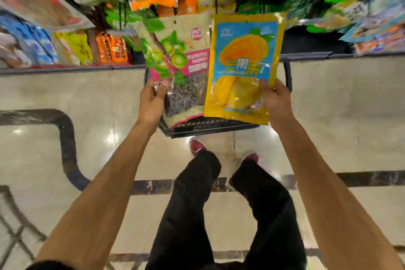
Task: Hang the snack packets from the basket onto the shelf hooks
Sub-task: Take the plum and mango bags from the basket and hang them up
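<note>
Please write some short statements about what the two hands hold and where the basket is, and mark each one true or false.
1. The left hand grips the green-fruit packet by a lower corner. True.
2. The right hand holds an orange packet. False: it holds the yellow mango packet.
3. Both packets already hang on hooks. False: both are in the hands.
4. The basket stands on the floor. True.
</note>
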`<state>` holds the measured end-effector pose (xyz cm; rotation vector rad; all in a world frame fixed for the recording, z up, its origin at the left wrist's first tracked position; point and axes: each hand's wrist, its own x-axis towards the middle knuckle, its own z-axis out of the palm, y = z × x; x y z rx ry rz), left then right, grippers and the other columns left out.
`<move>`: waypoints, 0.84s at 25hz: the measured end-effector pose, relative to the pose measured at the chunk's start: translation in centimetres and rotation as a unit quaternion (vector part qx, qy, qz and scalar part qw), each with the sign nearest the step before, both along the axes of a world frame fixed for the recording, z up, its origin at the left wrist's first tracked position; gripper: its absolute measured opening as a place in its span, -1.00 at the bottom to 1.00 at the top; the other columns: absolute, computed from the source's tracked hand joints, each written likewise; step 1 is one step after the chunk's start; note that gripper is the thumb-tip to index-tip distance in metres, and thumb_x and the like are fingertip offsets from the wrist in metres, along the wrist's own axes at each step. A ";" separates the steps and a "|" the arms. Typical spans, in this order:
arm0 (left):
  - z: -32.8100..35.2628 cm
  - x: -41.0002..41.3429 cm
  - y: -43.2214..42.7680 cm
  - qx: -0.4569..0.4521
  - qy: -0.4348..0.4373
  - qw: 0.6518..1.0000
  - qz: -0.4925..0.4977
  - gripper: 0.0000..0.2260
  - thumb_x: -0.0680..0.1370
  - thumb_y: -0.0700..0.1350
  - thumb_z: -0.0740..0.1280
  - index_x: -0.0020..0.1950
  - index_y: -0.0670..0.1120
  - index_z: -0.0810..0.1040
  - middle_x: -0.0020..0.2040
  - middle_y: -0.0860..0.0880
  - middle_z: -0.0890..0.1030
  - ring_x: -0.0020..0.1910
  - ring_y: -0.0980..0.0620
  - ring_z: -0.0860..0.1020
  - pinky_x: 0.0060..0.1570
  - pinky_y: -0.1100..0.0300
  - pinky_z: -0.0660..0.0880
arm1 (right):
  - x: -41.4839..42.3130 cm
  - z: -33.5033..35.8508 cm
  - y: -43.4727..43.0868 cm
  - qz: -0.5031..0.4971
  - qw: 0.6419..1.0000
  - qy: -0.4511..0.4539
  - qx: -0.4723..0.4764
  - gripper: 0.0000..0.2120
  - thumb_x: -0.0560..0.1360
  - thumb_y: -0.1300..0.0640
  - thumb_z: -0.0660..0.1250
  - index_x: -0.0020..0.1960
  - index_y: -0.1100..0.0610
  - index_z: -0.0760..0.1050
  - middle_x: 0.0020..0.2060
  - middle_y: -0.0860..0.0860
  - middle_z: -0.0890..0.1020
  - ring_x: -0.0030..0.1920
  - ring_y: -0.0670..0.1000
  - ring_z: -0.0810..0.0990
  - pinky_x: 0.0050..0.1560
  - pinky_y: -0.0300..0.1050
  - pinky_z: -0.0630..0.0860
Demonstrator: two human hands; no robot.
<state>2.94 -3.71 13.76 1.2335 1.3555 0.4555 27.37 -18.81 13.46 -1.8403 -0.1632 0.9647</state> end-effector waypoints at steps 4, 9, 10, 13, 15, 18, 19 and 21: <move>10.2 2.0 -2.9 0.044 -0.032 0.997 0.049 -0.76 0.67 -0.09 0.20 0.31 -0.10 0.47 0.06 0.09 0.62 0.02 0.24 0.58 0.07 0.24 0.50 | 2.2 10.6 -4.0 -0.047 0.996 0.016 0.080 -0.53 0.42 -0.17 0.42 0.23 0.07 0.57 0.14 0.09 0.66 0.20 0.17 0.61 0.27 0.18 0.50; 19.4 4.9 -7.9 0.065 -0.067 0.993 0.076 -0.43 0.56 0.24 0.25 0.49 -0.02 0.34 0.44 0.00 0.43 0.41 0.07 0.39 0.43 -0.02 0.31 | 5.5 21.2 -10.9 -0.057 0.992 -0.052 0.105 -0.85 0.60 0.13 0.28 0.08 0.03 0.61 -0.03 -0.05 0.69 0.01 -0.04 0.65 0.06 -0.08 0.56; 21.0 5.8 -9.3 0.074 -0.068 0.992 0.078 -0.34 0.55 0.27 0.24 0.54 -0.06 0.25 0.50 -0.02 0.35 0.46 0.07 0.32 0.47 -0.02 0.25 | 6.0 22.9 -12.3 -0.069 0.990 -0.061 0.110 -0.86 0.61 0.15 0.27 0.05 0.03 0.60 -0.08 -0.07 0.69 -0.05 -0.08 0.64 0.00 -0.14 0.55; 25.0 8.8 -13.2 0.127 -0.113 0.983 0.063 -0.39 0.58 0.22 0.23 0.49 -0.14 0.31 0.46 0.01 0.40 0.39 0.22 0.37 0.42 0.21 0.28 | 7.5 27.4 -16.1 -0.075 0.984 -0.089 0.139 -0.86 0.61 0.18 0.27 0.01 0.03 0.60 -0.11 -0.10 0.67 -0.11 -0.14 0.62 -0.11 -0.25 0.54; 28.0 10.9 -16.3 0.151 -0.131 0.979 0.049 -0.73 0.65 0.05 0.21 0.30 -0.03 0.46 0.22 0.20 0.52 0.10 0.51 0.44 0.12 0.54 0.33 | 8.8 29.9 -19.4 -0.084 0.979 -0.123 0.143 -0.86 0.59 0.18 0.29 -0.04 0.00 0.60 -0.13 -0.10 0.66 -0.15 -0.13 0.60 -0.13 -0.21 0.54; 32.0 13.6 -20.2 0.198 -0.143 0.969 0.029 -0.88 0.67 -0.05 0.20 0.05 0.05 0.53 -0.09 0.27 0.53 -0.20 0.53 0.46 -0.15 0.58 0.35 | 11.0 32.8 -24.2 -0.107 0.964 -0.183 0.159 -0.86 0.55 0.14 0.33 -0.15 -0.02 0.59 -0.18 -0.09 0.66 -0.16 -0.08 0.58 -0.07 -0.05 0.53; 33.2 14.5 -21.3 0.221 -0.151 0.963 0.019 -0.85 0.67 -0.05 0.20 0.04 -0.03 0.56 -0.13 0.23 0.54 -0.24 0.48 0.46 -0.19 0.55 0.35 | 11.7 33.8 -26.0 -0.121 0.959 -0.198 0.164 -0.89 0.55 0.12 0.33 -0.14 -0.01 0.59 -0.20 -0.08 0.65 -0.17 -0.08 0.57 -0.07 -0.04 0.52; 35.0 16.3 -22.8 0.248 -0.162 0.955 0.004 -0.84 0.67 -0.07 0.20 -0.01 -0.09 0.52 -0.24 0.16 0.50 -0.32 0.42 0.41 -0.27 0.50 0.33 | 13.0 35.5 -28.9 -0.133 0.950 -0.221 0.178 -0.92 0.56 0.13 0.33 -0.06 0.04 0.59 -0.24 -0.09 0.62 -0.25 -0.16 0.55 -0.16 -0.14 0.51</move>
